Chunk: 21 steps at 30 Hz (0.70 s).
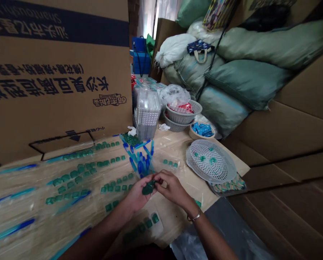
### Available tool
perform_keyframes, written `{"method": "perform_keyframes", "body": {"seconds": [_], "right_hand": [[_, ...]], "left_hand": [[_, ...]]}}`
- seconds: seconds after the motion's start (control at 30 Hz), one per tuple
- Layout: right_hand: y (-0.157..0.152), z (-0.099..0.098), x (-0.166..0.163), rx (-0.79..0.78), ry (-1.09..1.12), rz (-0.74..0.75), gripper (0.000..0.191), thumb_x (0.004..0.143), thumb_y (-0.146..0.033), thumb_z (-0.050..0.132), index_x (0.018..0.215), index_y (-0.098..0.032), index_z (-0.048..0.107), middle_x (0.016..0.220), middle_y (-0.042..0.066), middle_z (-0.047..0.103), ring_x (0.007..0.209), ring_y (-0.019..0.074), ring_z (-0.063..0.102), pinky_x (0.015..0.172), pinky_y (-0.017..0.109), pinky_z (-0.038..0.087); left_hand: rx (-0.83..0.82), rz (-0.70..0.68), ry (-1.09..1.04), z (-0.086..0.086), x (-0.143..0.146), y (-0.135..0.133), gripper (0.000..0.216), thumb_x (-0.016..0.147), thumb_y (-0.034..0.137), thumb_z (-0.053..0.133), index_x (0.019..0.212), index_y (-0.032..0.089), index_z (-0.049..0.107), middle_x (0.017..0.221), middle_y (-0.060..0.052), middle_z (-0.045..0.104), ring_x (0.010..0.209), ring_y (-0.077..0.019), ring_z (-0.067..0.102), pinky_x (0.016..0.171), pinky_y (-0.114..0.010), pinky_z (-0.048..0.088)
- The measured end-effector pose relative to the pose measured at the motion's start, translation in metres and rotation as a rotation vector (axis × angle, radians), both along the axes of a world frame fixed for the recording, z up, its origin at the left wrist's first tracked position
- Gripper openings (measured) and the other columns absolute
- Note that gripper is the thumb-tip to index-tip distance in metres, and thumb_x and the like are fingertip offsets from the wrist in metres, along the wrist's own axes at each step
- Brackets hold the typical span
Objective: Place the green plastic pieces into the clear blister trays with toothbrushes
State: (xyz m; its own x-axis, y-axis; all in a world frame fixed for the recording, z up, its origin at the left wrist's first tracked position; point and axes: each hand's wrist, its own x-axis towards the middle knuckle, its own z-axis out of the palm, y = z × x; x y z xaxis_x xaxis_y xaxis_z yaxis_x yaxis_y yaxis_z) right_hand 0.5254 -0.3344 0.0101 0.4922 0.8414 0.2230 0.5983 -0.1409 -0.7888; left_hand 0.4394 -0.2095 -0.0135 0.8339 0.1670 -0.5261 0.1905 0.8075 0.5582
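My left hand (138, 196) is cupped around a small clump of dark green pieces (148, 188), low over the table's middle. The fingertips of my right hand (172, 187), with a bracelet on its wrist, pinch at the clump's right edge. Just beyond my hands lies a pile of blue-and-turquoise pen-like sticks (142, 164). Transparent plastic trays with rows of green square pieces (118, 188) spread to the left. Another tray with a few green pieces (170, 163) sits behind my right hand, and one more (148, 223) lies below my hands.
A large cardboard box (58, 79) stands at the back left. To the right, a grey perforated basket (218, 162) with scattered green bits rests over a tray of wrapped pieces (228, 186). Behind are stacked plastic containers (147, 113), a bowl of blue packets (201, 130) and large sacks (248, 79).
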Motion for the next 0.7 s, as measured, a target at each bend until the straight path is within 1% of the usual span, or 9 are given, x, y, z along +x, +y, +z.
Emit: {"method": "perform_keyframes", "body": {"seconds": [0.1, 0.2, 0.3, 0.4, 0.5, 0.57, 0.6, 0.63, 0.7], "right_hand": [[-0.001, -0.011, 0.0, 0.052, 0.165, -0.092, 0.009, 0.08, -0.017, 0.052, 0.078, -0.019, 0.06, 0.073, 0.0, 0.058, 0.069, 0.0135, 0.054, 0.064, 0.024, 0.043], [-0.004, -0.017, 0.0, 0.062, 0.217, -0.097, 0.01, 0.082, -0.02, 0.052, 0.081, -0.019, 0.062, 0.076, 0.001, 0.06, 0.072, 0.0141, 0.055, 0.067, 0.025, 0.044], [-0.006, -0.018, -0.003, 0.061, 0.245, -0.071, 0.009, 0.082, -0.023, 0.055, 0.083, -0.019, 0.063, 0.078, 0.002, 0.062, 0.074, 0.0149, 0.056, 0.071, 0.027, 0.044], [-0.006, -0.021, -0.006, 0.078, 0.369, -0.088, 0.011, 0.081, -0.03, 0.058, 0.08, -0.019, 0.061, 0.071, 0.0, 0.061, 0.069, 0.0146, 0.055, 0.067, 0.027, 0.044], [-0.005, -0.03, -0.008, 0.113, 0.573, -0.075, 0.018, 0.079, -0.036, 0.06, 0.075, -0.019, 0.056, 0.067, -0.001, 0.06, 0.064, 0.0139, 0.056, 0.064, 0.026, 0.044], [-0.003, -0.035, -0.006, 0.106, 0.621, -0.061, 0.02, 0.077, -0.037, 0.061, 0.073, -0.019, 0.054, 0.064, -0.003, 0.057, 0.06, 0.013, 0.055, 0.059, 0.025, 0.043], [-0.002, -0.036, -0.003, 0.089, 0.588, -0.061, 0.018, 0.077, -0.035, 0.061, 0.074, -0.019, 0.053, 0.064, -0.003, 0.057, 0.059, 0.0126, 0.054, 0.057, 0.024, 0.042], [0.0, -0.036, 0.003, 0.059, 0.502, -0.076, 0.015, 0.078, -0.031, 0.06, 0.074, -0.019, 0.053, 0.064, -0.003, 0.056, 0.059, 0.0123, 0.053, 0.055, 0.023, 0.041], [0.005, -0.033, 0.021, -0.068, 0.17, -0.14, 0.005, 0.08, -0.022, 0.055, 0.077, -0.018, 0.054, 0.068, -0.002, 0.058, 0.062, 0.0126, 0.054, 0.058, 0.022, 0.041]], "left_hand": [[0.124, -0.037, -0.028, -0.002, -0.004, -0.002, 0.029, 0.056, 0.013, 0.066, 0.084, 0.02, 0.068, 0.094, -0.003, 0.069, 0.09, -0.0175, 0.062, 0.085, -0.029, 0.046], [0.222, -0.018, 0.035, -0.005, -0.006, -0.005, 0.038, 0.052, 0.01, 0.065, 0.089, 0.02, 0.068, 0.094, -0.004, 0.069, 0.087, -0.018, 0.063, 0.08, -0.029, 0.046], [0.29, -0.002, 0.031, -0.007, -0.004, -0.009, 0.036, 0.052, 0.014, 0.066, 0.088, 0.018, 0.068, 0.09, -0.004, 0.07, 0.083, -0.0181, 0.063, 0.078, -0.03, 0.047], [0.419, 0.018, -0.015, -0.008, -0.001, -0.011, 0.031, 0.051, 0.018, 0.069, 0.082, 0.018, 0.068, 0.084, -0.002, 0.07, 0.074, -0.016, 0.062, 0.072, -0.028, 0.047], [0.592, 0.023, -0.007, -0.009, 0.0, -0.009, 0.02, 0.053, 0.022, 0.071, 0.071, 0.017, 0.067, 0.066, 0.002, 0.066, 0.057, -0.0116, 0.056, 0.058, -0.024, 0.044], [0.669, 0.02, 0.007, -0.01, 0.0, -0.006, 0.016, 0.054, 0.025, 0.071, 0.065, 0.016, 0.063, 0.055, 0.005, 0.06, 0.048, -0.0097, 0.052, 0.051, -0.022, 0.04], [0.682, 0.022, 0.016, -0.01, 0.0, -0.004, 0.017, 0.053, 0.025, 0.072, 0.064, 0.016, 0.062, 0.053, 0.005, 0.058, 0.046, -0.0094, 0.052, 0.049, -0.021, 0.038], [0.676, 0.031, 0.027, -0.01, 0.0, -0.003, 0.021, 0.052, 0.025, 0.073, 0.067, 0.016, 0.062, 0.054, 0.005, 0.059, 0.046, -0.0098, 0.053, 0.048, -0.021, 0.038], [0.621, 0.072, 0.056, -0.01, 0.001, -0.001, 0.031, 0.05, 0.027, 0.075, 0.076, 0.017, 0.062, 0.061, 0.004, 0.062, 0.05, -0.0119, 0.059, 0.049, -0.022, 0.04]]}}
